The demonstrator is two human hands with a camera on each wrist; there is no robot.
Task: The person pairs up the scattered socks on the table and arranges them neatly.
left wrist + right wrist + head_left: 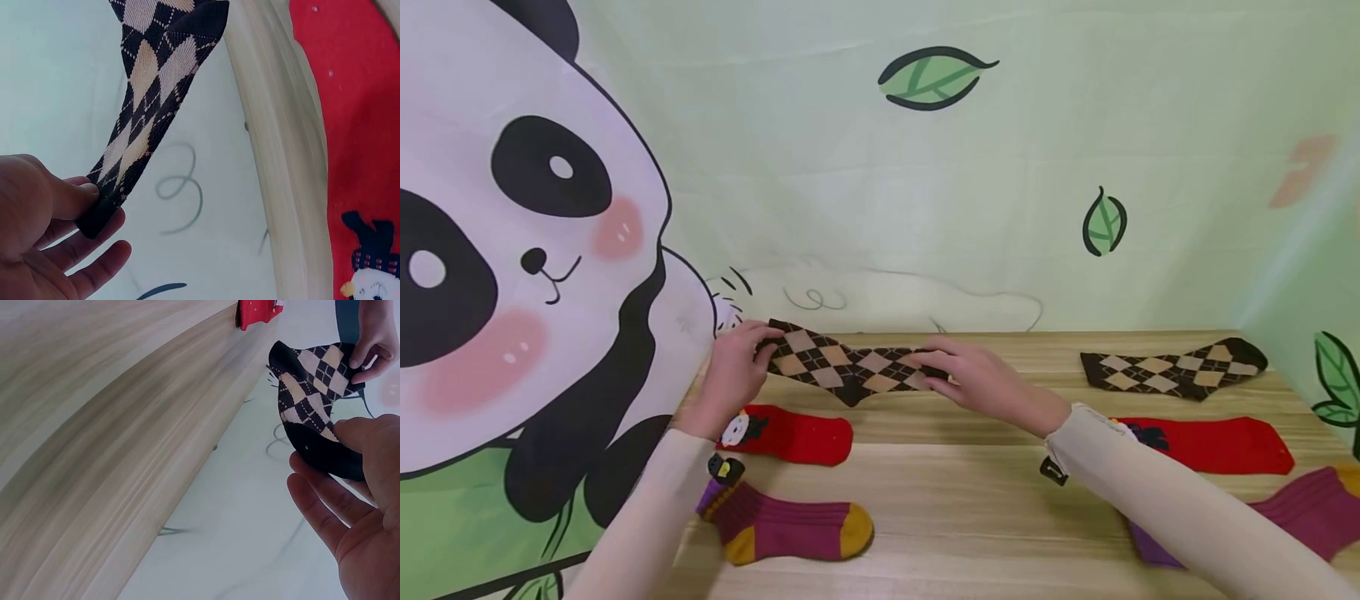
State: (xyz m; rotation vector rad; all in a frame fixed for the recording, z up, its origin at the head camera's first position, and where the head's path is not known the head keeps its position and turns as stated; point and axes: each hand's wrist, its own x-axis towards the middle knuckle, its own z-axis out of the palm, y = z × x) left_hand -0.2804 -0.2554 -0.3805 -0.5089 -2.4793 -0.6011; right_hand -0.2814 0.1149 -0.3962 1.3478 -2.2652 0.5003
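Black-and-tan argyle sock (811, 358) hangs above the wooden tabletop (970, 508), left hand (737, 362) pinching its cuff between thumb and fingers, right hand (981, 377) likewise its toe; gentle, even tension should straighten it best.

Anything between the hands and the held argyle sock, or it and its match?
Left hand and right hand pinch the sock; nothing visible between. Toward its match, only the right hand itself stands in the way.
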